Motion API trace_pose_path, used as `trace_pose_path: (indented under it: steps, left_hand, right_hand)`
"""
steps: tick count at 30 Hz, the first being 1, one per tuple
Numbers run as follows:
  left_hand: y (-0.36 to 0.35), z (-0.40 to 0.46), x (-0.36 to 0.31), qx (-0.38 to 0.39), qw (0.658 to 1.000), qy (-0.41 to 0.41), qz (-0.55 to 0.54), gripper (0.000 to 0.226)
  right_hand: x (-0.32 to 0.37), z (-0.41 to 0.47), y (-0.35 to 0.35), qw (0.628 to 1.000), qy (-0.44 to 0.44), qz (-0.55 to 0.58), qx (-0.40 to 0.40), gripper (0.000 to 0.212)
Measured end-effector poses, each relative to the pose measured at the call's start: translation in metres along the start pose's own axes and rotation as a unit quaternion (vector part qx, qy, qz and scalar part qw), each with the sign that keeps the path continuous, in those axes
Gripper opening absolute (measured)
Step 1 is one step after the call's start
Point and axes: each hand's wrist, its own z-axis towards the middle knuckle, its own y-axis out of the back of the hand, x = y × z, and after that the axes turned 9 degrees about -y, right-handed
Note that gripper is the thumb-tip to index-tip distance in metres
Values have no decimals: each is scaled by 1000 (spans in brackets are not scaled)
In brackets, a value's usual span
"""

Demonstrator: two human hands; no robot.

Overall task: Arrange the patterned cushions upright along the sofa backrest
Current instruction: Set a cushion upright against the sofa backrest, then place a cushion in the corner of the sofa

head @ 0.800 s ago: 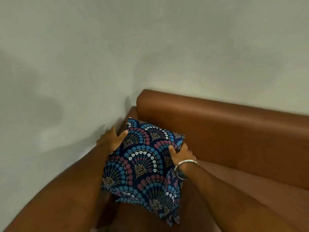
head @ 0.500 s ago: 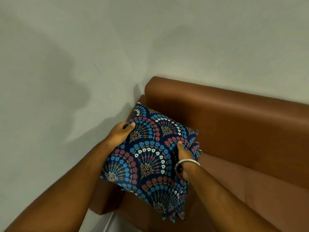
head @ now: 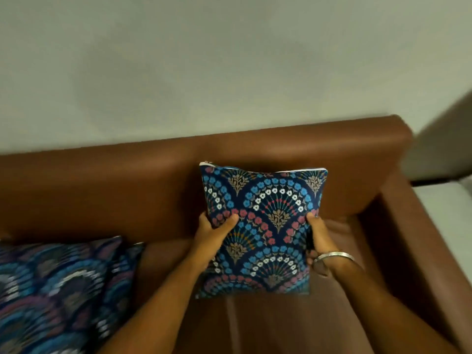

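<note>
A dark blue cushion (head: 263,215) with blue, pink and white fan patterns stands upright against the brown leather sofa backrest (head: 143,180), near the sofa's right end. My left hand (head: 212,236) grips its left edge and my right hand (head: 319,238), with a metal bangle on the wrist, grips its right edge. Two more cushions (head: 58,292) of the same pattern lean at the lower left, blurred and partly cut off by the frame.
The sofa's right armrest (head: 413,251) runs down the right side, with pale floor (head: 449,215) beyond it. A plain grey-green wall (head: 204,72) rises behind the backrest. Bare seat (head: 281,325) shows under my forearms.
The view swung from the sofa's left corner to its right end. Both hands carried the cushion along, and it now stands upright and square against the backrest.
</note>
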Motion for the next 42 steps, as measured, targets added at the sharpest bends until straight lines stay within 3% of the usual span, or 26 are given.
trace_pose_path:
  steps: [2,5,8,11,13,15,16,18,21,22,25,29,31,35,38,42]
  left_hand:
    - [-87,32,18,37,999,-12,-16,112]
    - [-197,71,40,90,995,-34,-34,107]
    - [-283,90,49,122,990,-54,-38,108]
    - [-315,104,53,82,994,-65,-35,96]
    - [-300,104,55,119,990,-72,-12,104]
    - [-254,90,59,160,982,-76,64,103]
    - [-220,79,64,163,978,-85,103,99]
    - [-138,53,75,153,965,-102,189,95]
    - [31,9,103,52,935,-86,341,87]
    - [94,-6,116,4,913,-73,402,85]
    - [265,-50,140,-138,865,-30,481,81]
    - [451,-91,169,-276,828,113,475,89]
    - [490,-97,175,-305,850,159,398,102]
    - [519,-83,182,-305,937,122,122,68]
    - [522,-74,183,-283,948,114,84,83]
    - [493,-96,157,-317,940,107,65,98]
  right_hand:
    - [15,48,75,999,24,18,-42,59]
    - [24,145,187,992,66,35,-106,53]
    - [26,221,278,976,101,24,-192,68]
    - [21,220,287,967,107,-16,-232,93]
    - [21,164,244,956,120,-13,-269,86]
    - [0,122,205,944,126,-25,-304,66]
    - [-19,103,181,940,122,-31,-316,69]
    - [-70,69,120,941,115,-75,-310,93]
    - [-151,30,-15,967,30,-172,-183,121]
    - [-167,10,-68,970,16,-210,-119,118]
    - [-195,-46,-213,957,22,-287,45,74]
    - [-225,-69,-376,935,-51,-301,180,60]
    - [-234,-68,-425,921,-127,-324,175,71]
    - [-244,-65,-478,915,-268,-274,125,74]
    - [-247,-62,-475,918,-280,-246,136,78]
    - [-244,-72,-436,933,-250,-184,180,93]
